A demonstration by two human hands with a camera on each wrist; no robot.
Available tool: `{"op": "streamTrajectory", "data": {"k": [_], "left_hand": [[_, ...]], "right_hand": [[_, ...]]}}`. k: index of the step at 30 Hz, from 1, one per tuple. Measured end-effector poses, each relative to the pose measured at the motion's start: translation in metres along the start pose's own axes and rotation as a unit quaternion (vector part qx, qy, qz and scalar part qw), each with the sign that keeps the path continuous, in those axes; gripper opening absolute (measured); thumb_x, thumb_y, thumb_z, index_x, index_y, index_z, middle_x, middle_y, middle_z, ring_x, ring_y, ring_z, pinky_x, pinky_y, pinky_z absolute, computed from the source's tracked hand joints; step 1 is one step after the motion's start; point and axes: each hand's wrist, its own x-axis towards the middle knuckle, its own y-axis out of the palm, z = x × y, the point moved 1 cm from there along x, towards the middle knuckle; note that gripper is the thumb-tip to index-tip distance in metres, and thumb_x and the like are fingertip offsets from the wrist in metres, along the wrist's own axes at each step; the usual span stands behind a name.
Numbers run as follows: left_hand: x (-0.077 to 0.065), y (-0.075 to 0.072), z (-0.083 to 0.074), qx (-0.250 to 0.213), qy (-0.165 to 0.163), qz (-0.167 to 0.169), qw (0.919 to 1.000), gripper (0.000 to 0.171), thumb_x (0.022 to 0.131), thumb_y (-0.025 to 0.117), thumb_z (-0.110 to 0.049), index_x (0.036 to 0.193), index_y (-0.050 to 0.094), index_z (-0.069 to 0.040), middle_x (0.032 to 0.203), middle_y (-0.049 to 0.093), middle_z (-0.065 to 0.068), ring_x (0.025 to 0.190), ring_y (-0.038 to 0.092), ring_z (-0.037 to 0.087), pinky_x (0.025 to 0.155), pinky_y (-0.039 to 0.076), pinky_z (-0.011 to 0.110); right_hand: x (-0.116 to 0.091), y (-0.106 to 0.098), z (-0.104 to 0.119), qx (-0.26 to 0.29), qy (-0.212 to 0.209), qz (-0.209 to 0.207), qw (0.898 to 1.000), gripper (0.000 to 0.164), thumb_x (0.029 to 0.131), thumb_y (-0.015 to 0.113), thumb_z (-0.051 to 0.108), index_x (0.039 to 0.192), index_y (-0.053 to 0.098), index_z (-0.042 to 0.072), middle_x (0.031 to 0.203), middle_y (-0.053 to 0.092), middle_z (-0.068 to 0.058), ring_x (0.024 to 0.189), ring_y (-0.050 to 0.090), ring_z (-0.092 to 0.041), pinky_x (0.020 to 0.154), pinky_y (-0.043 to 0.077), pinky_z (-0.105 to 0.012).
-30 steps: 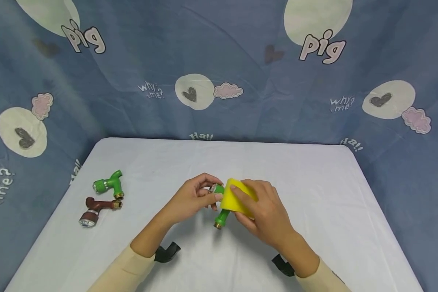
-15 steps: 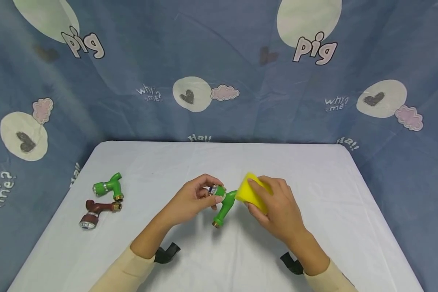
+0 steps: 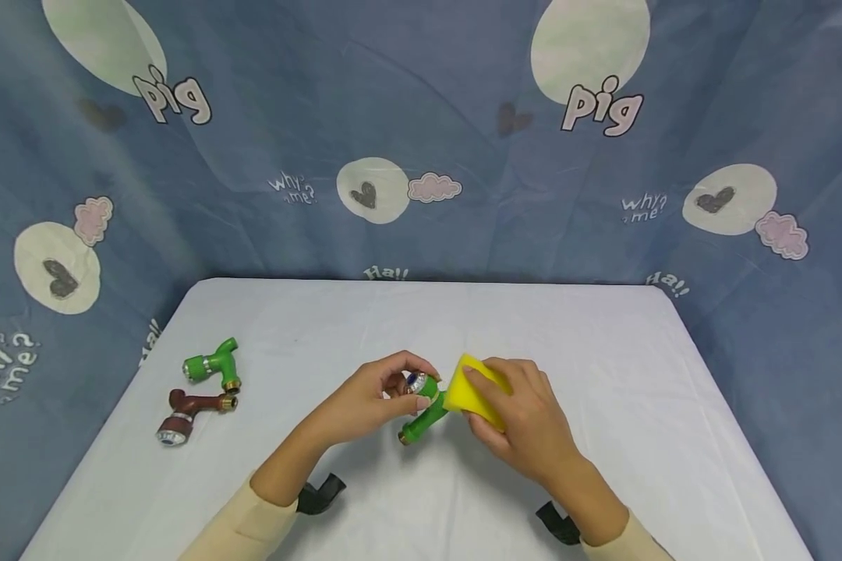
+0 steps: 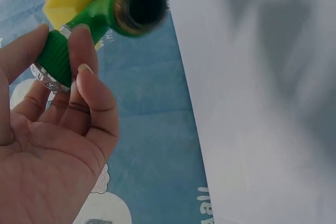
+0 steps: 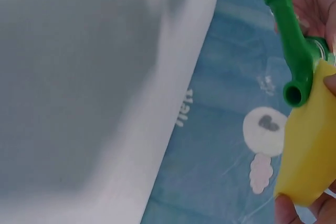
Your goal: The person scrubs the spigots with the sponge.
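In the head view my left hand (image 3: 375, 401) pinches a green tap (image 3: 424, 419) by its round, silver-capped knob. The tap's brass threaded end points down and left, above the table. My right hand (image 3: 526, 413) grips a yellow sponge (image 3: 473, 393) between thumb and fingers. The sponge's left edge lies against the tap's spout side. In the left wrist view the green knob (image 4: 55, 59) sits between thumb and fingertips, the threaded opening facing the camera. From the right wrist the spout's open end (image 5: 296, 94) shows beside the sponge (image 5: 310, 135).
On the left of the white table (image 3: 309, 319) lie a second green tap (image 3: 214, 365) and a brown tap (image 3: 192, 409), close together. A blue printed cloth (image 3: 421, 234) hangs behind the table. Black straps (image 3: 321, 495) sit at both wrists.
The sponge first covered part of the tap, drew off to the right, then came back against its spout side. The tap has turned slightly in my left hand, its threaded end swinging left.
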Motion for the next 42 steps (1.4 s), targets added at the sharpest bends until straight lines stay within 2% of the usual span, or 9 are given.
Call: {"op": "streamTrajectory", "data": {"k": [3, 7, 11, 18, 22, 27, 32, 37, 42], "left_hand": [[0.001, 0.0, 0.002, 0.006, 0.007, -0.001, 1.0, 0.032, 0.099, 0.076, -0.025, 0.128, 0.065, -0.033, 0.096, 0.066, 0.0, 0.075, 0.056, 0.021, 0.062, 0.046, 0.029], [0.002, -0.001, 0.003, 0.0, 0.007, -0.008, 0.9999, 0.03, 0.1, 0.074, -0.024, 0.128, 0.064, -0.029, 0.095, 0.064, 0.003, 0.075, 0.055, 0.023, 0.063, 0.046, 0.029], [0.003, -0.001, 0.005, 0.001, 0.003, -0.015, 0.9999, 0.028, 0.101, 0.073, -0.021, 0.127, 0.064, -0.027, 0.098, 0.063, 0.003, 0.077, 0.055, 0.024, 0.065, 0.046, 0.03], [0.005, 0.001, 0.005, -0.002, 0.0, -0.008, 1.0, 0.026, 0.101, 0.074, -0.024, 0.124, 0.061, -0.025, 0.108, 0.064, 0.001, 0.084, 0.056, 0.025, 0.075, 0.051, 0.034], [0.006, 0.005, 0.005, 0.009, -0.001, -0.01, 0.9999, 0.028, 0.099, 0.076, -0.031, 0.12, 0.059, -0.024, 0.105, 0.063, 0.0, 0.081, 0.055, 0.024, 0.071, 0.05, 0.034], [0.01, 0.007, 0.006, 0.034, 0.004, -0.04, 0.9986, 0.026, 0.101, 0.073, -0.029, 0.12, 0.056, -0.023, 0.104, 0.065, -0.003, 0.08, 0.057, 0.021, 0.066, 0.051, 0.032], [0.013, 0.006, 0.006, 0.052, 0.011, -0.064, 0.9965, 0.035, 0.101, 0.074, -0.025, 0.131, 0.057, -0.02, 0.112, 0.065, -0.007, 0.088, 0.058, 0.02, 0.074, 0.052, 0.034], [0.013, 0.003, 0.007, 0.058, 0.019, -0.081, 0.9948, 0.028, 0.098, 0.077, -0.022, 0.123, 0.066, -0.024, 0.11, 0.062, -0.007, 0.095, 0.059, 0.018, 0.085, 0.054, 0.035], [0.015, 0.002, 0.01, 0.051, 0.027, -0.089, 0.9944, 0.033, 0.095, 0.081, -0.015, 0.125, 0.068, -0.02, 0.115, 0.063, -0.008, 0.098, 0.061, 0.016, 0.091, 0.056, 0.034]], "right_hand": [[-0.003, 0.0, -0.006, -0.005, 0.01, -0.003, 1.0, 0.046, 0.091, 0.071, 0.029, 0.134, 0.071, 0.013, 0.127, 0.063, -0.014, 0.106, 0.056, -0.033, 0.082, 0.046, -0.05], [-0.006, -0.001, -0.013, -0.011, 0.025, -0.008, 1.0, 0.048, 0.087, 0.073, 0.025, 0.134, 0.071, 0.013, 0.127, 0.063, -0.015, 0.106, 0.056, -0.035, 0.083, 0.045, -0.051], [-0.007, -0.002, -0.016, -0.016, 0.04, -0.007, 0.999, 0.048, 0.087, 0.073, 0.027, 0.133, 0.07, 0.012, 0.128, 0.062, -0.016, 0.108, 0.055, -0.036, 0.084, 0.044, -0.052], [0.0, -0.001, -0.006, 0.024, 0.036, 0.005, 0.999, 0.049, 0.096, 0.068, 0.036, 0.139, 0.066, 0.013, 0.133, 0.06, -0.015, 0.114, 0.054, -0.035, 0.089, 0.045, -0.051], [0.003, 0.003, 0.003, 0.036, 0.02, 0.016, 0.999, 0.048, 0.1, 0.065, 0.04, 0.14, 0.066, 0.013, 0.134, 0.06, -0.013, 0.115, 0.054, -0.032, 0.088, 0.046, -0.049], [0.003, 0.002, 0.006, 0.039, 0.014, 0.018, 0.999, 0.048, 0.096, 0.067, 0.034, 0.139, 0.066, 0.013, 0.133, 0.06, -0.013, 0.115, 0.055, -0.031, 0.088, 0.048, -0.05], [0.001, -0.002, 0.001, 0.036, 0.023, 0.02, 0.999, 0.05, 0.09, 0.068, 0.028, 0.138, 0.067, 0.014, 0.132, 0.061, -0.013, 0.115, 0.054, -0.032, 0.089, 0.047, -0.052], [-0.003, -0.005, -0.007, 0.036, 0.035, 0.017, 0.999, 0.048, 0.088, 0.066, 0.026, 0.134, 0.069, 0.013, 0.13, 0.061, -0.013, 0.113, 0.055, -0.033, 0.089, 0.046, -0.052], [-0.009, -0.006, -0.014, 0.048, 0.048, 0.025, 0.997, 0.048, 0.087, 0.068, 0.024, 0.134, 0.069, 0.013, 0.13, 0.061, -0.012, 0.113, 0.054, -0.031, 0.088, 0.047, -0.048]]}}
